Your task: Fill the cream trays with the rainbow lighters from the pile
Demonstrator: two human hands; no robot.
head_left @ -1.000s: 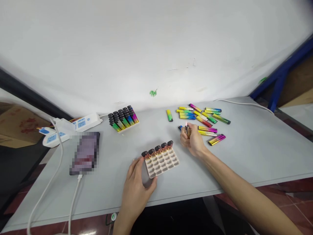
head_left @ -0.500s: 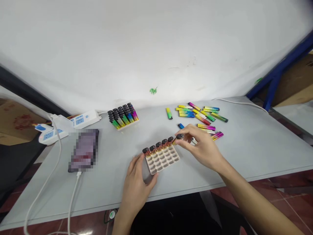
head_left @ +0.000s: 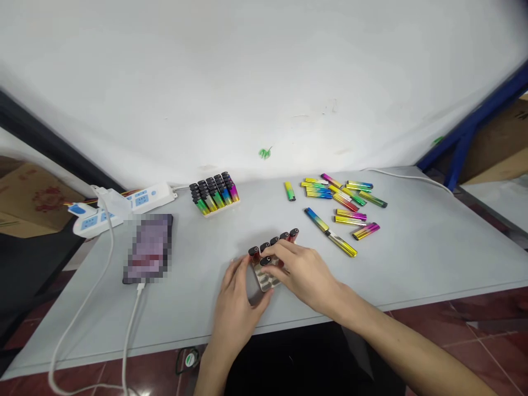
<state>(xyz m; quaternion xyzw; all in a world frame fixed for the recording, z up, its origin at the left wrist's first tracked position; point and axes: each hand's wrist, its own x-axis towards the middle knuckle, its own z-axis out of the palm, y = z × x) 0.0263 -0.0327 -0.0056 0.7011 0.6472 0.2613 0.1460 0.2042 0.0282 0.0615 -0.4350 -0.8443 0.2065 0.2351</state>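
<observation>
White tray [head_left: 267, 281] sits in front, and my left grip [head_left: 233, 318] spreads wide at its corner. My right grip [head_left: 307, 275] pinches a black-topped lighter [head_left: 266, 260] toward its left side; before, that was by the right edge. Farther back, I now see all of a blue-gold lighter [head_left: 317, 219] on the table [head_left: 173, 330].

We can read no whole word or number. Dark characters [head_left: 522, 114], too partial for us to make out, stand on the cardboard box [head_left: 493, 142] at the upper right; the red print [head_left: 50, 199] on the left-hand carton [head_left: 20, 206] and the round green-and-white label [head_left: 190, 359] below stay illegible.
</observation>
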